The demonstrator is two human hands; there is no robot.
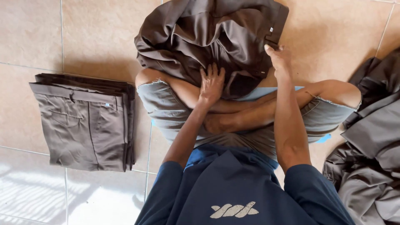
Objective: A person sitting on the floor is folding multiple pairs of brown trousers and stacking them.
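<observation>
Head view, looking straight down: the left hand (211,83) lies flat, fingers spread, on crumpled brown trousers (208,37) bunched over the crossed legs, and the right hand (278,62) pinches their waistband, fingertips buried in cloth. The top edge cuts the trousers off. A folded stack (85,121) sits left on the tiled floor (29,37); a loose heap (371,137) runs off right.

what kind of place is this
Probably a home or small garment workroom floor: the person sits cross-legged on beige floor tiles, with a neat stack of folded brown trousers on one side and a loose heap of unfolded ones on the other.
</observation>
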